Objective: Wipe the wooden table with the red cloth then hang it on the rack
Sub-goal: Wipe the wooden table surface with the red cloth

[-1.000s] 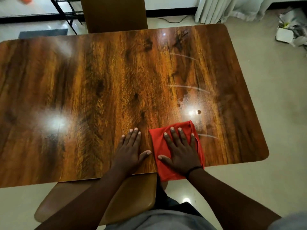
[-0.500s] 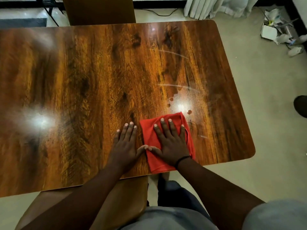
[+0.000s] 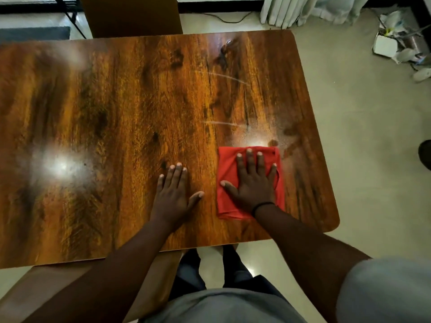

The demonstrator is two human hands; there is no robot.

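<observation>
Right hand [image 3: 253, 183] flat on folded red cloth [image 3: 227, 178], fingers spread and straight, pressing it onto tabletop [image 3: 105, 117] near right front corner, left hand [image 3: 173, 192] flat on bare wood just beside cloth, fingers straight, holding nothing

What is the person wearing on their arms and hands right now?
Both forearms are bare, no gloves. The right hand has a thin black band at its wrist; the left hand wears nothing. A short light grey sleeve covers the right upper arm.
</observation>
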